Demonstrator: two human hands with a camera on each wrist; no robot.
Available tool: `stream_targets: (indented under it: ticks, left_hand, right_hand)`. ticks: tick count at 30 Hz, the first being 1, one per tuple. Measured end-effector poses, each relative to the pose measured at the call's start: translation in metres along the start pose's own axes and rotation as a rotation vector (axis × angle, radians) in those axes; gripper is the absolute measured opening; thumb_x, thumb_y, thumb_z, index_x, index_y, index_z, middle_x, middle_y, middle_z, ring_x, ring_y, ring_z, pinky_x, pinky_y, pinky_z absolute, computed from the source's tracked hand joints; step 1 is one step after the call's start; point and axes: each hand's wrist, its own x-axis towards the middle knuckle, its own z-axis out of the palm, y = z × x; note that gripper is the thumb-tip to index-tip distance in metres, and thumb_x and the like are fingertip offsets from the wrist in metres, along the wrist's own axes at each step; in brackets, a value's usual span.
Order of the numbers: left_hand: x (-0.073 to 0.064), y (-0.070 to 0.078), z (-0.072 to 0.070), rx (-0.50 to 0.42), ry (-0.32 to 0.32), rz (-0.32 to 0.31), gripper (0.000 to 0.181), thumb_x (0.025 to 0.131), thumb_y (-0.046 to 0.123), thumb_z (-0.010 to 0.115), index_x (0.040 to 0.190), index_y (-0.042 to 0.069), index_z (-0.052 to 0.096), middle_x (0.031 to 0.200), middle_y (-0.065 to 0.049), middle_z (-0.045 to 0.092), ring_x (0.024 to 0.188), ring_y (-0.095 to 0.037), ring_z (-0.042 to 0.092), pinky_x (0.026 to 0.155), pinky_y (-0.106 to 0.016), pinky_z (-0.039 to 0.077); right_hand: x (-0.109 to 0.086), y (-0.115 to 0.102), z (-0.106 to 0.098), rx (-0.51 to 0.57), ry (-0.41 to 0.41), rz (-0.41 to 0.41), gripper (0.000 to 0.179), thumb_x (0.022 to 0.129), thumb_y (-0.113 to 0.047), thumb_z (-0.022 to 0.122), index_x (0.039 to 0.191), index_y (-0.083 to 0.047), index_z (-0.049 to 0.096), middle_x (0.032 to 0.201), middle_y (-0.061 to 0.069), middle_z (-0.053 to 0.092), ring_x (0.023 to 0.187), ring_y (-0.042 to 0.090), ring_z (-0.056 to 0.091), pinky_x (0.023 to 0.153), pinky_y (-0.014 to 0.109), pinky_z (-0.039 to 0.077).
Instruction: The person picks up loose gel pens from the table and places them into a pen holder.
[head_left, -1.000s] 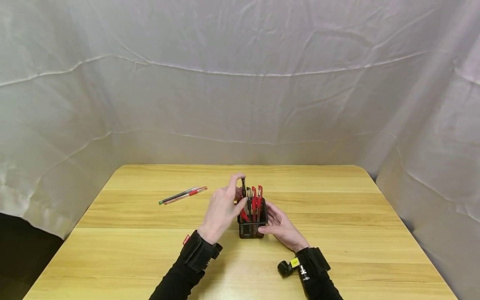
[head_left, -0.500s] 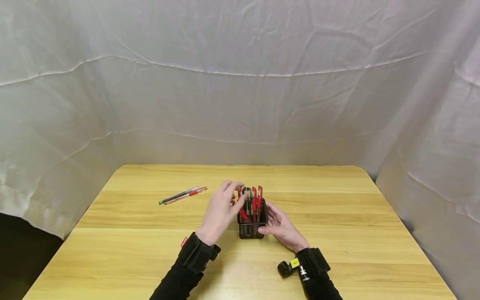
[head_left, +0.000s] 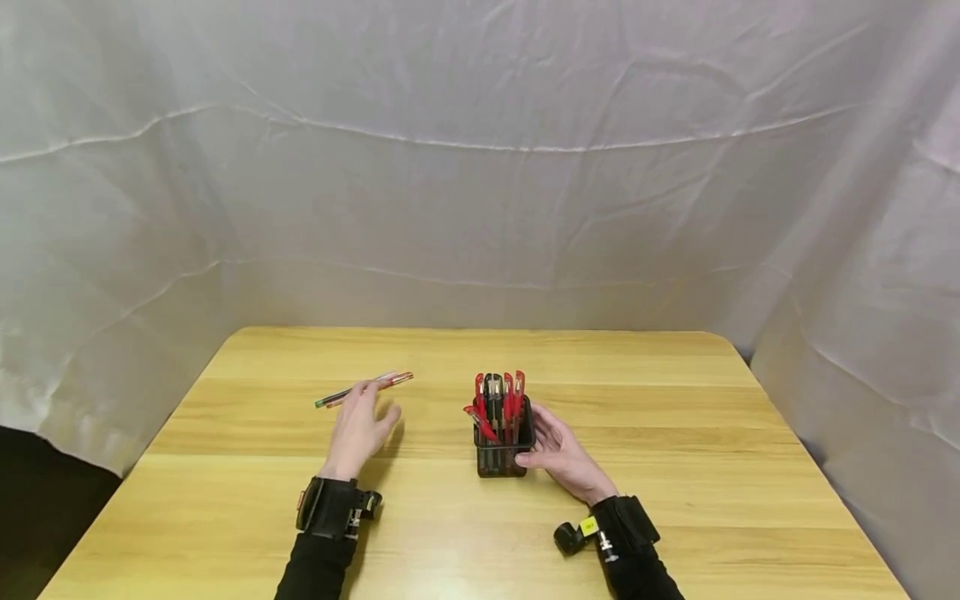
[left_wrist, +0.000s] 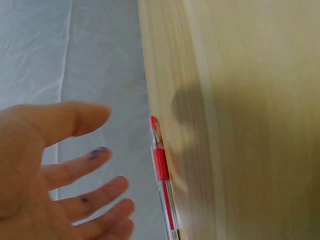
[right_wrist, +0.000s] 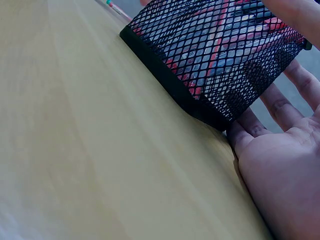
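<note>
A black mesh pen holder [head_left: 501, 467] stands on the table, filled with several upright red and black gel pens [head_left: 508, 404]. One red pen [head_left: 480, 422] leans out to its left. My right hand [head_left: 566, 462] holds the holder's right side, thumb at the front and fingers round the back; the right wrist view shows the mesh wall [right_wrist: 200, 55] close up. My left hand [head_left: 358, 432] hovers just in front of two loose pens, fingers spread and holding nothing. Of those, one is a red gel pen [left_wrist: 161, 165] and the other has a green end [head_left: 322, 403].
The wooden table [head_left: 675, 417] has a far edge that meets a pale hanging cloth [head_left: 480, 208]. Cloth also closes in both sides. A dark area [head_left: 52, 483] lies beyond the table at the lower left.
My left hand has let go of a black pen, which dropped lower into the holder, and has moved left to the two loose pens. The right hand stays on the holder.
</note>
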Motion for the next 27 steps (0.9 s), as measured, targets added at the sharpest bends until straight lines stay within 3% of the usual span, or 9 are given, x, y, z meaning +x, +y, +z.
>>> stream_targets:
  ticks: [10, 22, 27]
  left_hand:
    - [-0.003, -0.009, -0.005, 0.108, -0.153, -0.049, 0.065, 0.095, 0.025, 0.064, 0.147, -0.006, 0.042, 0.159, -0.035, 0.026, 0.149, -0.054, 0.022, 0.122, -0.069, 0.019]
    - [-0.003, -0.01, -0.007, 0.111, -0.233, -0.115, 0.075, 0.097, 0.027, 0.063, 0.154, -0.006, 0.029, 0.163, -0.033, 0.014, 0.153, -0.052, 0.006, 0.123, -0.071, 0.005]
    - [-0.001, -0.014, -0.005, 0.085, -0.254, -0.134, 0.079, 0.097, 0.028, 0.063, 0.157, -0.005, 0.023, 0.165, -0.031, 0.008, 0.154, -0.05, 0.0, 0.124, -0.07, -0.001]
  right_hand:
    - [-0.003, 0.0, -0.001, 0.004, -0.005, -0.027, 0.096, 0.084, 0.001, 0.074, 0.158, 0.006, 0.014, 0.166, 0.023, 0.02, 0.139, -0.006, 0.042, 0.115, 0.009, 0.033]
    - [-0.004, 0.0, -0.003, -0.005, 0.007, -0.006, 0.097, 0.083, 0.0, 0.074, 0.158, 0.006, 0.013, 0.165, 0.019, 0.024, 0.137, -0.008, 0.042, 0.114, 0.008, 0.031]
    - [-0.004, 0.0, -0.004, -0.005, 0.002, -0.016, 0.095, 0.083, 0.0, 0.075, 0.158, 0.005, 0.016, 0.163, 0.011, 0.033, 0.138, -0.007, 0.042, 0.115, 0.008, 0.031]
